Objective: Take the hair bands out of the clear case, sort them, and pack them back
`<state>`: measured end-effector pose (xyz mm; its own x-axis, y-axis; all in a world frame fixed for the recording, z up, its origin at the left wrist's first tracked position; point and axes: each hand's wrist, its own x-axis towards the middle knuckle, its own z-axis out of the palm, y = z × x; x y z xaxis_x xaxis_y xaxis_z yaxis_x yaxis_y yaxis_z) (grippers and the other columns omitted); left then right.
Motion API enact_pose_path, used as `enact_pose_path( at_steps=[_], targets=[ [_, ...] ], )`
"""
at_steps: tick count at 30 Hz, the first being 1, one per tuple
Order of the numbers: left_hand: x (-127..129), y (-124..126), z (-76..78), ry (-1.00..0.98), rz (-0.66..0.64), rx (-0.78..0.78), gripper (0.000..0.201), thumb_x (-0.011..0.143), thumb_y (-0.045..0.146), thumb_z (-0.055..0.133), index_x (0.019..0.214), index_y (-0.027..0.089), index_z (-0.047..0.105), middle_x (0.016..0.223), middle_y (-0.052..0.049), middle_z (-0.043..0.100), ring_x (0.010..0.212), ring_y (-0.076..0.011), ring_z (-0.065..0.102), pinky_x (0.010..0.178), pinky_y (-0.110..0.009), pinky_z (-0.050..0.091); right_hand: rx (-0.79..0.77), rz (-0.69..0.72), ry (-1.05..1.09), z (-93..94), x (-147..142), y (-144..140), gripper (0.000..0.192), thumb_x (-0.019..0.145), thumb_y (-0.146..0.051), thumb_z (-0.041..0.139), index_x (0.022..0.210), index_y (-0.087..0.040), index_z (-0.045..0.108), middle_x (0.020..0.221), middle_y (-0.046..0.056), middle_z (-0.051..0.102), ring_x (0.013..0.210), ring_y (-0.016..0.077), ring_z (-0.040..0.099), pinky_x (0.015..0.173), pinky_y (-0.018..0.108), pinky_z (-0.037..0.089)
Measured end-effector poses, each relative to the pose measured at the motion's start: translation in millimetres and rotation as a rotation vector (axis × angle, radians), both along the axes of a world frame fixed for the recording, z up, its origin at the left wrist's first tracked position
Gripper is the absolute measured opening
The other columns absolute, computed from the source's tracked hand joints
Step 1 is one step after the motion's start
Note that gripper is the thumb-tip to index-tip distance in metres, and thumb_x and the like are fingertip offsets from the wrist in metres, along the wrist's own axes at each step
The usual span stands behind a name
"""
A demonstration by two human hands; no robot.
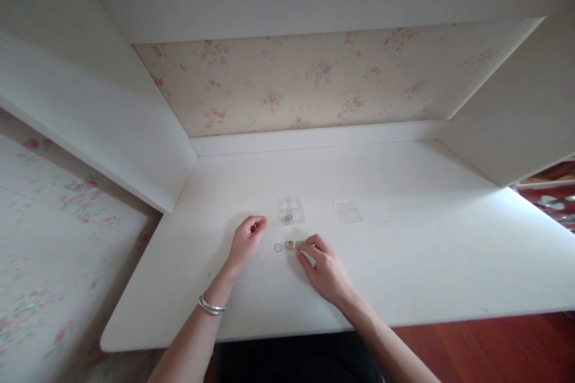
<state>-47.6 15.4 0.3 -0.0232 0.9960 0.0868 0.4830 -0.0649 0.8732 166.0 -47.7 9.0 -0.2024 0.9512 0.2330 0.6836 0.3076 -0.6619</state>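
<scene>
Right hand (324, 267) pinches a green piece (300, 244) beside a ring (278, 248).

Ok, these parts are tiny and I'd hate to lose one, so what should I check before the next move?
1. Right hand has a grip on the small green piece: ok, fingertips pinch it at the tabletop.
2. Left hand holding something reddish: cannot tell what, too small.
3. Loose ring lies flat on the white table, between both hands: ok.
4. Clear box with small dark parts inside sits upright, away from the edge: ok.
5. Second clear piece lies apart, to its right: ok.
</scene>
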Motion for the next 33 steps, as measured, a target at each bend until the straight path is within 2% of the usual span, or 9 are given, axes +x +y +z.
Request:
enact_pose_path(
  at_steps=[3,7,14,23,28,33],
  targets=[
    [-3.7,-4.8,-2.1,-0.046,0.02,-0.042,0.031,0.082,0.044,0.052,0.092,0.018,0.065,0.084,-0.003,0.067,0.074,-0.0155,0.059,0.068,-0.026,0.045,0.055,0.115,-0.205,11.2,-19.5,-1.7,0.021,0.089,-0.027,0.048,0.101,-0.026,0.064,0.095,0.006,0.057,0.085,0.0179,0.052,0.077,0.032,0.039],
    [-4.7,-7.2,-1.4,-0.083,0.017,-0.059,0.033,0.082,0.045,0.052,0.092,0.017,0.065,0.084,-0.004,0.067,0.075,-0.0162,0.06,0.069,-0.027,0.046,0.068,0.168,-0.364,16.5,-35.0,5.1,0.022,0.089,-0.024,0.047,0.102,-0.026,0.065,0.094,0.006,0.055,0.081,0.0172,0.049,0.073,0.032,0.035],
    [-7.0,-9.3,-8.7,-0.06,-0.065,0.004,0.028,0.085,0.041,0.049,0.088,0.018,0.064,0.079,-0.002,0.064,0.071,-0.0135,0.056,0.066,-0.025,0.044,0.049,0.212,-0.484,11.4,-43.2,18.1,0.015,0.088,-0.023,0.05,0.082,-0.022,0.064,0.093,0.004,0.054,0.082,0.0164,0.047,0.072,0.031,0.032],
    [-4.0,-12.6,-7.2,-0.028,-0.097,0.025,0.027,0.085,0.04,0.049,0.088,0.019,0.065,0.084,-0.003,0.065,0.073,-0.0143,0.057,0.068,-0.025,0.045,0.052,0.244,-0.545,8.0,-53.4,20.2,0.017,0.09,-0.017,0.046,0.084,-0.02,0.062,0.091,0.005,0.053,0.085,0.0178,0.048,0.071,0.031,0.032],
    [-5.1,-13.1,-6.5,-0.045,-0.112,0.021,0.027,0.085,0.04,0.05,0.088,0.019,0.066,0.084,-0.003,0.065,0.072,-0.0141,0.057,0.068,-0.025,0.045,0.015,0.242,-0.419,9.5,-49.8,24.6,0.017,0.092,-0.02,0.045,0.089,-0.021,0.062,0.095,0.004,0.052,0.084,0.0154,0.05,0.075,0.03,0.034],
    [-6.8,-12.7,-7.5,-0.052,-0.113,0.007,0.026,0.084,0.038,0.05,0.089,0.018,0.067,0.082,-0.003,0.065,0.069,-0.0135,0.056,0.066,-0.025,0.045,-0.003,0.169,-0.341,11.9,-36.7,44.7,0.017,0.091,-0.022,0.046,0.091,-0.022,0.063,0.1,0.005,0.052,0.089,0.0157,0.052,0.077,0.029,0.037]
  ],
)
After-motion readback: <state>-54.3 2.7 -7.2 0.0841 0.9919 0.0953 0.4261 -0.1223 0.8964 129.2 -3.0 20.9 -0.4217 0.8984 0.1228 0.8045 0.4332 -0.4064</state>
